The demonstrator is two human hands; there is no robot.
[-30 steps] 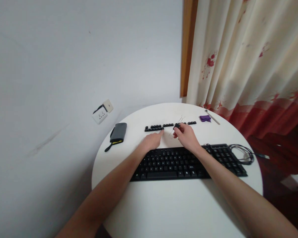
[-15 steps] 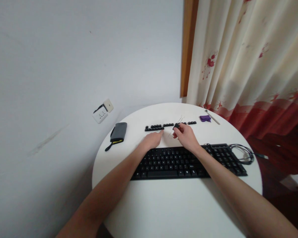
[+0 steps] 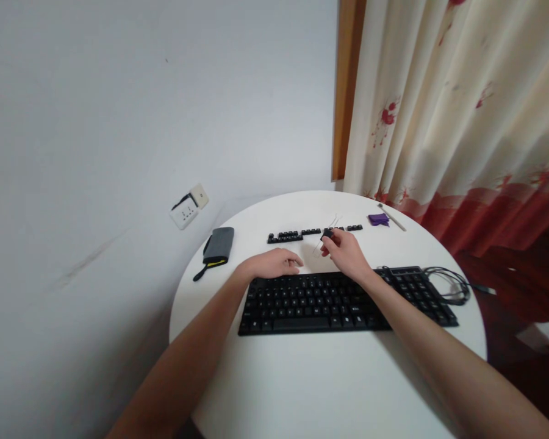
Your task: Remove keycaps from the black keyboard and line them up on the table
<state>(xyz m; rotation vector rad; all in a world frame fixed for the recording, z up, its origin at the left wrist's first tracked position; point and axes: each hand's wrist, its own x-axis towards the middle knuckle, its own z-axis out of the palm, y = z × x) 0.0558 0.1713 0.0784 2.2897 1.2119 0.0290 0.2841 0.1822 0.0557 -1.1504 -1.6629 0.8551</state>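
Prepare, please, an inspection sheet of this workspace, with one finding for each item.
Surface: rounded white table.
Work things: black keyboard; rows of loose black keys beyond it.
Clutter: grey pouch left; purple cloth and slim pale stick right.
Grips: right grip holds a small black piece with thin wires; left grip appears empty, near the keyboard's rear edge.
Cables: looped cable at the keyboard's right end, tip past the table edge.
Surroundings: pale wall with socket; patterned curtain.

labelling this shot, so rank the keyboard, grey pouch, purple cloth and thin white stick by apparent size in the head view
1. Keyboard, clearly largest
2. Grey pouch
Purple cloth and thin white stick: left unranked, the stick being longer but the cloth broader
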